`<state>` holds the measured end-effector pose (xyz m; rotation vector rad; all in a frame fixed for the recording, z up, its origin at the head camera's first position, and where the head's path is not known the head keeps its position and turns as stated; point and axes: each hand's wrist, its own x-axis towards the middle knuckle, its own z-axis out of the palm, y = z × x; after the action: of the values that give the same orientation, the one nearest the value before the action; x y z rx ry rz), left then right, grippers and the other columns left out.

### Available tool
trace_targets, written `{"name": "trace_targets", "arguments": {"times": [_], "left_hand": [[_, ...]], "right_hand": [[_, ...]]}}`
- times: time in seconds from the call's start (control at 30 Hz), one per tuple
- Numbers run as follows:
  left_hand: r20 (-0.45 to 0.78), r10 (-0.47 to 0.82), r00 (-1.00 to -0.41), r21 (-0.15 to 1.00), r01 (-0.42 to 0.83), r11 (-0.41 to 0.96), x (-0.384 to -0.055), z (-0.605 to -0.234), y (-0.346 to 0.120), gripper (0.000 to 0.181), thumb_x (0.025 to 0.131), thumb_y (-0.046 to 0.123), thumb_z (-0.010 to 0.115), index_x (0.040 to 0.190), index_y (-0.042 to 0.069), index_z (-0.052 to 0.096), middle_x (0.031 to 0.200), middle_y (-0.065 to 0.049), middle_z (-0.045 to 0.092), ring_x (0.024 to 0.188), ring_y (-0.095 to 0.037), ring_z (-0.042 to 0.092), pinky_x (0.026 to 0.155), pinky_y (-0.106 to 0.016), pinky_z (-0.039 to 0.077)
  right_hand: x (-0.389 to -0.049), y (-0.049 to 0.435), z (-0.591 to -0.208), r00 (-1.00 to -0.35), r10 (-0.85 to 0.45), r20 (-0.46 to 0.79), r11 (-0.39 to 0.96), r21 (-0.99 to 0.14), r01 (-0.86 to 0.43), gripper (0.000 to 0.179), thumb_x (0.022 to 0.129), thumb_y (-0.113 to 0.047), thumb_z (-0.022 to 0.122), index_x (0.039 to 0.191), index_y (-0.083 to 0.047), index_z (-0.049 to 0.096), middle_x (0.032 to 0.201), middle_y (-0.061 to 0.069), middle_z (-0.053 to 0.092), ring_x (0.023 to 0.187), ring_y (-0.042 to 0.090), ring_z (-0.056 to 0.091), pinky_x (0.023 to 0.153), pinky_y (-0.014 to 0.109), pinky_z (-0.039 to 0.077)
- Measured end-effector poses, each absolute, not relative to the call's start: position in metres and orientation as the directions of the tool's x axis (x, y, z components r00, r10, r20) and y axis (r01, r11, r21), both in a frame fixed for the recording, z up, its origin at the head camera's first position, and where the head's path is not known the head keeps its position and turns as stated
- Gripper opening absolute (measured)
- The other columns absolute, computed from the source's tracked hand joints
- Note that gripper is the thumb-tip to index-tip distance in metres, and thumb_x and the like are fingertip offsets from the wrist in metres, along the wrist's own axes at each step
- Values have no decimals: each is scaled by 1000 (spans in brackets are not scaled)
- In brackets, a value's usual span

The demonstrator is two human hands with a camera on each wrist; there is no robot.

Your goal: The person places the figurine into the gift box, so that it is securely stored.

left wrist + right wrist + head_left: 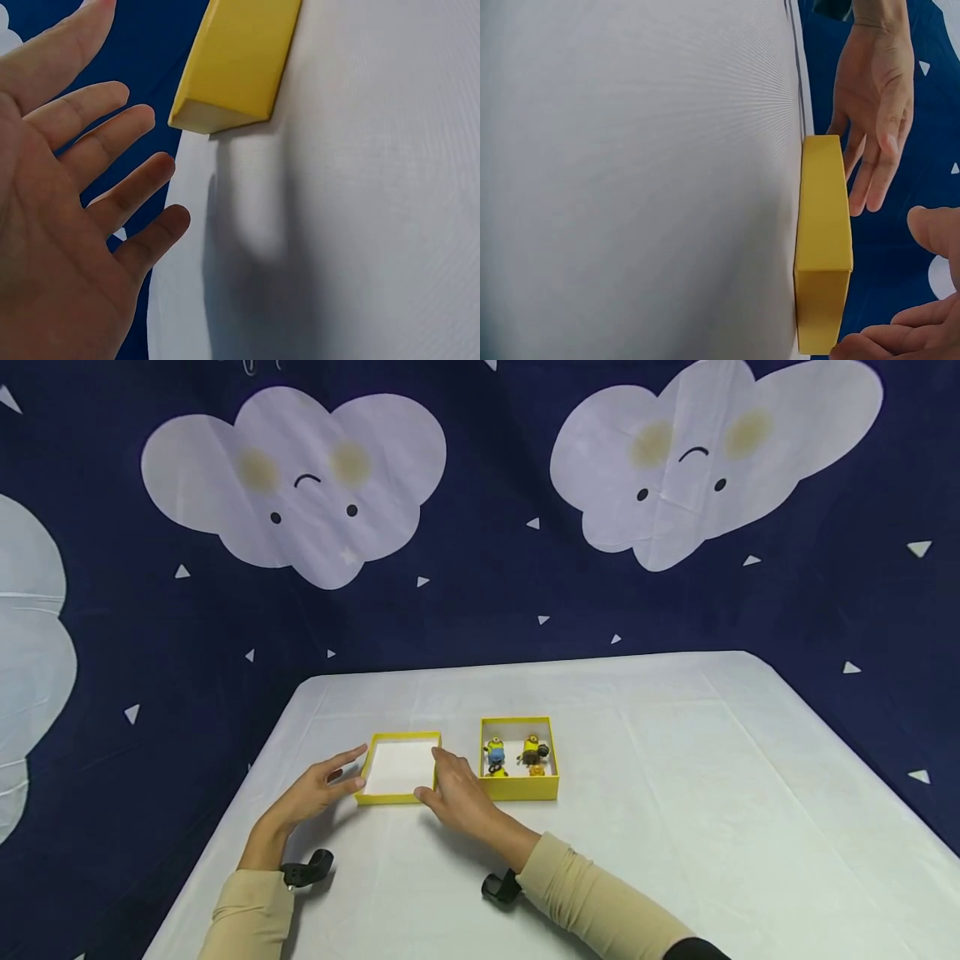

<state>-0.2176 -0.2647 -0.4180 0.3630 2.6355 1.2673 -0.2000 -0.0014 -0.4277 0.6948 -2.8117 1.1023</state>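
A shallow yellow box part (390, 798) with a white inside lies on the table between my two hands. My left hand (318, 789) is at its left side, fingers spread and fairly straight. In the left wrist view the left palm (67, 225) faces the yellow wall (240, 60), with the fingertips apart from its near corner. At the right side is my right hand (463, 797), its fingertips right at the wall and the thumb by the front corner. The right wrist view shows the right fingers (907, 337) loosely bent beside the yellow edge (825, 202).
Just right of my right hand stands a second yellow box (521, 789) holding several small yellow toy figures, one in blue (495, 752) and one in dark clothing (532, 750). A white cloth covers the table (675, 827). Behind hangs a dark blue curtain (480, 610) with clouds.
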Motion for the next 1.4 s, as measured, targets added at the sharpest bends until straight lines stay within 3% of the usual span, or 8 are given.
{"name": "trace_targets", "arguments": {"times": [0.43,0.9,1.4], "left_hand": [[-80,318,-945,795,132,592,-218,-430,-271,64,90,26,63,145,6,36,151,-24,30,135,-47,32,108,-59,33],[-81,321,-944,799,132,587,-220,-442,-278,64,89,28,64,141,-1,40,148,-23,37,140,-45,25,112,-61,24],[-117,325,-939,795,108,598,-223,-441,-281,64,88,29,65,141,1,41,150,-26,31,140,-48,18,113,-64,17]], "right_hand": [[-205,-5,-448,-906,-397,146,663,-637,-394,65,94,-29,58,141,9,33,146,24,40,132,38,41,109,46,37],[-206,-4,-458,-901,-398,174,681,-601,-417,63,93,-25,58,139,12,35,144,25,42,130,37,42,109,43,35],[-208,-2,-459,-891,-409,199,716,-536,-448,58,93,-23,58,136,11,39,143,25,42,130,38,39,109,44,36]]}}
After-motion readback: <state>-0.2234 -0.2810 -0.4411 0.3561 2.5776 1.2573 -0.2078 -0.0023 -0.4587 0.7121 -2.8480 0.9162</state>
